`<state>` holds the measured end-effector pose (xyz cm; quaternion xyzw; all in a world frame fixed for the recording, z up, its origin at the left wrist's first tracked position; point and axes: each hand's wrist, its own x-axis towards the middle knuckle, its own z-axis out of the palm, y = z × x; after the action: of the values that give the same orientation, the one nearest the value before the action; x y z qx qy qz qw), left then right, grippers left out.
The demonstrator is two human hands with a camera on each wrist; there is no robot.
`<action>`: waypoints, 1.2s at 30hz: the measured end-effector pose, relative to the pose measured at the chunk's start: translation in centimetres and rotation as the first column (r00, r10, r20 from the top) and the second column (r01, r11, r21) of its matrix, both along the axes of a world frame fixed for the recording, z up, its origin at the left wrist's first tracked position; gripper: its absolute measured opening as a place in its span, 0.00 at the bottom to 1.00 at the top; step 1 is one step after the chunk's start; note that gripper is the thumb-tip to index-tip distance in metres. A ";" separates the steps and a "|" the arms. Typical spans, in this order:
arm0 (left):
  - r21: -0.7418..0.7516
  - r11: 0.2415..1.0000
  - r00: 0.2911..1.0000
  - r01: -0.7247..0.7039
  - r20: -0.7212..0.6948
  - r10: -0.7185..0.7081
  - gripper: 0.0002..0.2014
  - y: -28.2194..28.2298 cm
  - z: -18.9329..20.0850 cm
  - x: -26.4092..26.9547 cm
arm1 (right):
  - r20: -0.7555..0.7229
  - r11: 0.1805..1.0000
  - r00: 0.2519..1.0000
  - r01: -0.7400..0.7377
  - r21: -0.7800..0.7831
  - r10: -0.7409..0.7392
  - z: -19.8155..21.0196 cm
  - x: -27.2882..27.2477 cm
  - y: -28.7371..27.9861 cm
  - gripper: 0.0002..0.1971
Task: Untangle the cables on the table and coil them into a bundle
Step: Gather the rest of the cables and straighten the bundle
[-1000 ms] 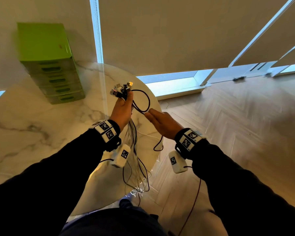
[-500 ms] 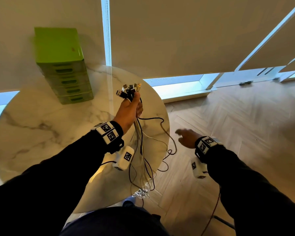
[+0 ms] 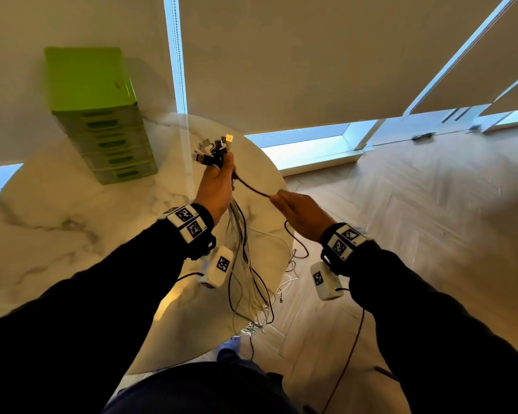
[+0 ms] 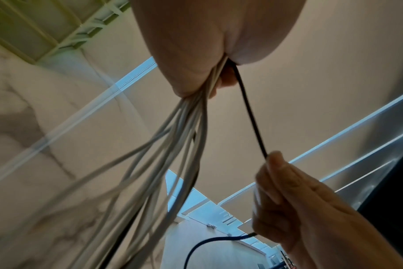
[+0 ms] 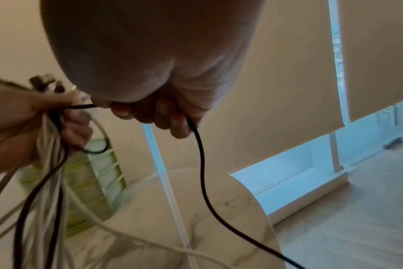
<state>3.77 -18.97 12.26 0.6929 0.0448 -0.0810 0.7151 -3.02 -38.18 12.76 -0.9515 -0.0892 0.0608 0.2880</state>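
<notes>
My left hand [image 3: 219, 183] is raised above the round marble table [image 3: 57, 222] and grips a bundle of white and black cables [image 3: 241, 258]. Their plugs [image 3: 214, 150] stick up out of the fist, and the strands hang down past the table's edge to the floor. My right hand [image 3: 296, 209] holds one black cable [image 3: 251, 186] just right of the left fist, its fingers curled around it [image 5: 193, 127]. That cable runs taut from the left fist [image 4: 251, 116] to the right fingers [image 4: 278, 174] and then droops below them.
A green drawer unit [image 3: 102, 115] stands at the table's back left against the roller blind. Loose cable ends [image 3: 287, 282] lie on the wooden floor beside the table's right edge. A shoe [image 3: 229, 348] shows below the table's front edge.
My right hand came back up from low on the right and took hold of a black cable next to the left fist. The left hand kept the bundle raised.
</notes>
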 end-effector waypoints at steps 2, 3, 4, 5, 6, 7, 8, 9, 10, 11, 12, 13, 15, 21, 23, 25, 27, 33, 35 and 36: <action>-0.045 0.998 0.998 -0.045 -0.038 0.043 0.19 0.0 -0.3 0.4 | 0.010 0.997 0.997 0.078 -0.012 -0.078 0.3 -0.1 -1.3 0.18; -0.085 0.995 0.997 -0.058 -0.050 0.054 0.19 -0.1 -0.5 0.5 | -0.021 0.994 0.994 0.105 -0.028 -0.105 0.5 -0.3 -2.1 0.18; -0.134 0.989 0.997 -0.066 -0.054 0.059 0.20 -0.1 -0.6 0.6 | -0.083 0.991 0.991 0.099 -0.088 -0.106 0.2 -0.6 -3.0 0.18; -0.187 0.980 0.997 -0.069 -0.057 0.059 0.20 -0.2 -0.7 0.7 | -0.176 0.980 0.981 0.048 -0.192 -0.082 -0.1 -1.0 -4.0 0.18; -0.239 0.969 0.997 -0.064 -0.062 0.051 0.21 -0.2 -0.6 0.7 | -0.301 0.947 0.951 -0.036 -0.319 -0.066 -0.9 -1.7 -5.0 0.18; -0.278 0.959 0.997 -0.054 -0.068 0.036 0.21 -0.2 -0.5 0.6 | -0.432 0.896 0.897 -0.112 -0.431 -0.096 -2.1 -2.4 -6.1 0.16; -0.304 0.952 0.997 -0.038 -0.071 0.017 0.21 -0.3 -0.4 0.5 | -0.540 0.844 0.824 -0.163 -0.512 -0.169 -3.2 -3.1 -7.0 0.15; -0.325 0.946 0.998 -0.018 -0.070 -0.005 0.21 -0.4 -0.2 0.4 | -0.606 0.794 0.758 -0.206 -0.572 -0.240 -4.2 -3.8 -7.8 0.15; -0.340 0.941 0.998 0.002 -0.065 -0.025 0.21 -0.4 0.0 0.3 | -0.632 0.760 0.719 -0.230 -0.608 -0.289 -4.9 -4.1 -8.4 0.18; -0.352 0.936 0.997 0.024 -0.059 -0.048 0.21 -0.5 0.2 0.2 | -0.632 0.754 0.704 -0.212 -0.622 -0.324 -5.1 -3.9 -8.8 0.22; -0.352 0.934 0.996 0.051 -0.055 -0.075 0.21 -0.6 0.3 0.1 | -0.616 0.786 0.712 -0.149 -0.601 -0.337 -4.7 -3.6 -8.9 0.27; -0.348 0.934 0.993 0.085 -0.051 -0.110 0.21 -0.7 0.5 0.0 | -0.578 0.835 0.743 -0.048 -0.548 -0.336 -4.1 -3.0 -8.7 0.32; -0.337 0.928 0.982 0.158 -0.042 -0.183 0.20 -1.1 0.9 -0.3 | -0.449 0.927 0.854 0.093 -0.364 -0.262 -2.2 -1.5 -7.4 0.39; 0.039 0.887 0.882 0.461 0.089 -0.462 0.19 -2.0 3.2 -1.9 | -0.357 0.988 0.929 -0.048 0.150 0.100 1.3 0.5 2.8 0.44; 0.203 0.832 0.830 0.517 0.118 -0.544 0.20 -1.5 3.8 -2.0 | -0.449 0.953 0.884 0.013 0.303 0.130 1.4 0.4 4.7 0.32; 0.282 0.799 0.805 0.531 0.127 -0.579 0.19 -0.5 4.0 -1.9 | -0.500 0.844 0.845 0.121 0.522 0.188 1.6 0.2 5.6 0.14; 0.272 0.812 0.815 0.516 0.135 -0.563 0.19 0.3 3.8 -1.5 | -0.534 0.763 0.822 0.211 0.611 0.200 1.8 0.2 5.7 0.07; 0.014 0.837 0.833 0.547 0.092 -0.546 0.20 0.6 4.0 -1.9 | -0.479 0.997 0.875 -0.036 0.068 0.065 1.5 1.9 4.0 0.19; 0.102 0.772 0.773 0.628 0.036 -0.633 0.18 0.1 4.0 -2.1 | -0.392 0.986 0.920 -0.064 -0.154 -0.001 1.1 2.6 2.7 0.17; 0.144 0.736 0.742 0.661 0.021 -0.670 0.17 -0.2 3.9 -2.3 | -0.355 0.973 0.934 -0.054 -0.226 -0.030 1.2 2.9 2.3 0.17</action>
<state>1.52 -19.21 16.18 0.7097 -0.2263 -0.3035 0.5941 -0.12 -35.93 13.92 -0.9513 -0.0337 0.2438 0.1856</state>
